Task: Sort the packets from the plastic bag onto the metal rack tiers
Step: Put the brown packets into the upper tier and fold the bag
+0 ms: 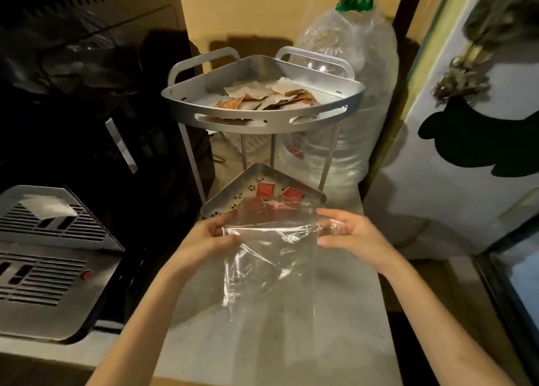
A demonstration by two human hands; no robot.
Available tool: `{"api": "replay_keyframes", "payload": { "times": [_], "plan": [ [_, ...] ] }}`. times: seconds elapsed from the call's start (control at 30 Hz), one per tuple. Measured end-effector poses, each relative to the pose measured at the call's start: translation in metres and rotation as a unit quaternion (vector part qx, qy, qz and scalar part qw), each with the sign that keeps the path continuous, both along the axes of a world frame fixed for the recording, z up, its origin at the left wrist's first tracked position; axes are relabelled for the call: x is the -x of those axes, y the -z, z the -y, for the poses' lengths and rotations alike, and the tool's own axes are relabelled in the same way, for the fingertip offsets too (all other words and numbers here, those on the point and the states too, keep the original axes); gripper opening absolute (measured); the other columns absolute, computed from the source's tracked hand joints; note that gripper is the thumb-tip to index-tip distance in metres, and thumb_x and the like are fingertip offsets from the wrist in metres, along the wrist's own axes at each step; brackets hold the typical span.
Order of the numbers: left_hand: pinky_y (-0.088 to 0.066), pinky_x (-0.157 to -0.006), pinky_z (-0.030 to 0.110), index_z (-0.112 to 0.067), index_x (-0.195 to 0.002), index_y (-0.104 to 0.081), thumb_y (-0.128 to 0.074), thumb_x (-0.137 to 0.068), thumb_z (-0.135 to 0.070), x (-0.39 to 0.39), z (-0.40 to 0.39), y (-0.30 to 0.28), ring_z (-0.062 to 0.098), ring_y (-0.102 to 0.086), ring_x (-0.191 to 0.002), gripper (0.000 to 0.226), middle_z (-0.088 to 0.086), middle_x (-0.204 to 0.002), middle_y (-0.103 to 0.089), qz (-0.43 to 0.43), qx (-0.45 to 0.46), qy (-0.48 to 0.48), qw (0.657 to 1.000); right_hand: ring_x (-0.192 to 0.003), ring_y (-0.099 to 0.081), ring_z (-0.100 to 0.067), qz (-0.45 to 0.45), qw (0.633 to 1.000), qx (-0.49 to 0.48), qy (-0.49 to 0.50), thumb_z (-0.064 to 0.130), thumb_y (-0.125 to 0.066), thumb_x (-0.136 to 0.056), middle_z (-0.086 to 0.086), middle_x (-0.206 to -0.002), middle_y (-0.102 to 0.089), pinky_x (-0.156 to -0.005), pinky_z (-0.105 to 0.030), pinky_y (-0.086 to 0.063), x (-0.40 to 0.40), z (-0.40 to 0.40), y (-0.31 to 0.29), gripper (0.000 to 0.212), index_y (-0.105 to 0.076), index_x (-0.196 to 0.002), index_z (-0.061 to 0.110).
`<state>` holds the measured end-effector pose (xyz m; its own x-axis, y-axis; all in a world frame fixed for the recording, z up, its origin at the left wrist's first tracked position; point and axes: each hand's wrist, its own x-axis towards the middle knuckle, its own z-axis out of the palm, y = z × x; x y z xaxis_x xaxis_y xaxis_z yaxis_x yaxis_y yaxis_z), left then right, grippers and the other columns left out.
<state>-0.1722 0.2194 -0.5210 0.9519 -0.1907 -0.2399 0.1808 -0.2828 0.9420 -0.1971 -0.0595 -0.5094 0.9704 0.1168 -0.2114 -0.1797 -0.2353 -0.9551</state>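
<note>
A clear plastic bag point(268, 257) hangs between my hands in front of the metal corner rack. My left hand point(215, 234) pinches its left top edge and my right hand point(347, 231) grips its right top edge. The bag looks see-through with nothing visible inside. The rack's upper tier point(262, 117) holds a heap of pale and orange packets point(268, 97). The lower tier point(221, 208) holds red packets point(265, 189), partly seen through the bag's top.
A large crumpled water bottle point(350, 94) with a green cap stands behind the rack at right. A silver vented appliance point(49, 254) sits at left. The grey counter point(291, 342) lies under the bag. A white door point(466, 181) is at right.
</note>
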Motion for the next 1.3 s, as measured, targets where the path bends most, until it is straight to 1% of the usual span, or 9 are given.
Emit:
{"api": "replay_keyframes", "payload": {
  "times": [0.17, 0.43, 0.6, 0.8, 1.0, 1.07, 1.13, 1.2, 1.3],
  "plan": [
    [-0.039, -0.06, 0.008, -0.022, -0.108, -0.068, -0.073, -0.075, -0.027, 0.004, 0.001, -0.01, 0.003, -0.06, -0.073, 0.033, -0.006, -0.085, -0.069, 0.146, -0.287, 0.011, 0.947, -0.065, -0.061, 0.008, 0.07, 0.987, 0.14, 0.038, 0.01, -0.077, -0.07, 0.011, -0.074, -0.069, -0.064, -0.008, -0.044, -0.002, -0.013, -0.001, 0.027, -0.07, -0.092, 0.023],
    [-0.03, -0.061, 0.007, -0.02, -0.093, -0.073, -0.075, -0.073, -0.019, 0.016, -0.012, -0.009, 0.009, -0.045, -0.08, 0.021, -0.003, -0.095, -0.045, 0.231, -0.305, -0.043, 0.923, -0.109, -0.04, -0.001, 0.15, 0.968, 0.198, 0.025, 0.013, -0.076, -0.071, 0.009, -0.115, -0.052, -0.092, -0.013, -0.028, 0.002, -0.026, -0.016, 0.012, -0.072, -0.076, 0.023],
    [-0.04, -0.072, 0.006, -0.024, -0.078, -0.069, -0.072, -0.075, -0.025, 0.044, -0.034, -0.018, -0.004, -0.057, -0.087, 0.005, -0.023, -0.091, -0.061, 0.146, -0.17, 0.069, 0.972, -0.073, -0.065, 0.002, 0.084, 0.994, 0.051, -0.052, 0.008, -0.071, -0.076, 0.004, -0.079, -0.071, -0.067, -0.009, -0.049, 0.014, -0.026, -0.039, 0.006, -0.072, -0.08, 0.012],
    [-0.053, -0.064, 0.021, -0.003, -0.08, -0.065, -0.074, -0.071, -0.019, 0.108, -0.052, -0.009, 0.012, -0.064, -0.069, 0.021, 0.003, -0.072, -0.066, -0.015, 0.038, 0.053, 0.998, -0.06, -0.064, -0.014, -0.027, 0.993, -0.047, -0.101, 0.012, -0.067, -0.077, -0.002, -0.069, -0.069, -0.052, -0.024, -0.054, 0.038, -0.045, -0.029, 0.007, -0.066, -0.084, 0.01],
    [-0.055, -0.072, 0.032, -0.003, -0.093, -0.067, -0.075, -0.063, -0.03, 0.193, -0.068, 0.025, 0.024, -0.066, -0.076, 0.041, 0.013, -0.088, -0.069, -0.103, 0.119, -0.033, 0.987, -0.093, -0.062, -0.005, -0.151, 0.972, -0.155, -0.091, 0.042, -0.068, -0.075, 0.013, -0.087, -0.071, -0.093, -0.028, -0.047, 0.087, -0.066, 0.009, 0.032, -0.063, -0.099, 0.023],
    [-0.058, -0.068, 0.03, -0.006, -0.096, -0.065, -0.076, -0.068, -0.024, 0.226, -0.073, 0.04, 0.021, -0.068, -0.073, 0.035, 0.011, -0.088, -0.07, -0.14, 0.148, -0.117, 0.972, -0.079, -0.069, -0.013, -0.211, 0.937, -0.264, -0.089, 0.048, -0.078, -0.057, 0.007, -0.078, -0.075, -0.073, -0.032, -0.056, 0.104, -0.077, 0.02, 0.037, -0.075, -0.082, 0.022],
    [-0.057, -0.064, 0.026, -0.007, -0.098, -0.063, -0.074, -0.07, -0.019, 0.256, -0.081, 0.051, 0.016, -0.067, -0.071, 0.032, 0.008, -0.086, -0.069, -0.166, 0.148, -0.174, 0.959, -0.057, -0.069, -0.014, -0.256, 0.912, -0.305, -0.1, 0.046, -0.056, -0.081, 0.003, -0.066, -0.074, -0.052, -0.025, -0.055, 0.121, -0.093, 0.028, 0.04, -0.077, -0.06, 0.019],
    [-0.057, -0.069, 0.028, -0.009, -0.1, -0.062, -0.07, -0.077, -0.015, 0.282, -0.092, 0.061, 0.018, -0.066, -0.076, 0.025, 0.007, -0.089, -0.068, -0.178, 0.125, -0.209, 0.953, -0.065, -0.07, -0.016, -0.311, 0.896, -0.283, -0.145, 0.048, -0.041, -0.088, -0.005, -0.081, -0.075, -0.053, -0.026, -0.055, 0.137, -0.111, 0.035, 0.055, -0.077, -0.076, 0.009],
    [-0.055, -0.083, 0.039, -0.012, -0.105, -0.06, -0.066, -0.081, -0.015, 0.312, -0.111, 0.08, 0.021, -0.066, -0.083, 0.025, 0.011, -0.098, -0.066, -0.178, 0.073, -0.27, 0.944, -0.087, -0.065, -0.02, -0.327, 0.9, -0.185, -0.223, 0.043, -0.071, -0.07, -0.004, -0.112, -0.066, -0.062, -0.034, -0.057, 0.154, -0.142, 0.052, 0.053, -0.065, -0.112, 0.012]
  ]
}}
